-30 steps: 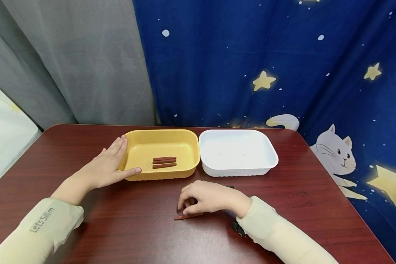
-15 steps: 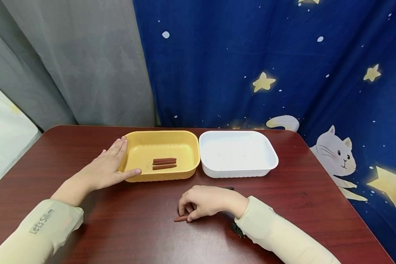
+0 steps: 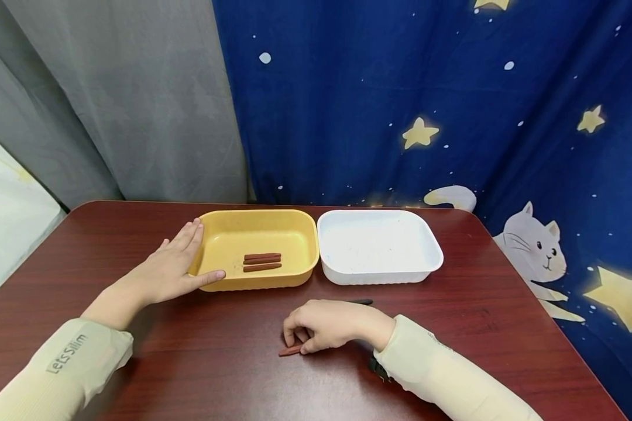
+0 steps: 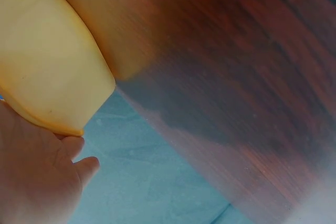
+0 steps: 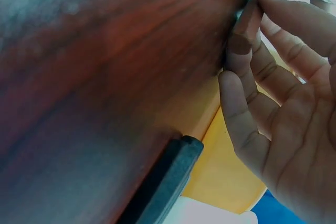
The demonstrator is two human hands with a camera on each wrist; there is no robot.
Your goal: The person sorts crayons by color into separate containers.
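My right hand [image 3: 323, 325] pinches a reddish-brown stick with a tapered end [image 3: 289, 350] low at the table. In the right wrist view the brown stick [image 5: 242, 38] sits between thumb and fingertips, its blunt end showing. Just behind this hand lies a black stick [image 3: 361, 302], mostly hidden in the head view; the right wrist view shows more of the black stick [image 5: 167, 179]. My left hand [image 3: 171, 263] rests with straight fingers along the left side of a yellow tub [image 3: 289, 279], thumb at its front rim. Several similar brown sticks [image 3: 262, 268] lie inside that tub.
A white tub [image 3: 381, 276] stands right beside the yellow one, near the back of the dark red wooden table [image 3: 200, 356]. Grey curtain [image 3: 174, 117] and blue star-patterned curtain [image 3: 337, 105] hang behind the table's far edge.
My right hand has lowered slightly toward me, and its thumb and fingers have closed on the brown stick. The left hand has stayed on the yellow tub.
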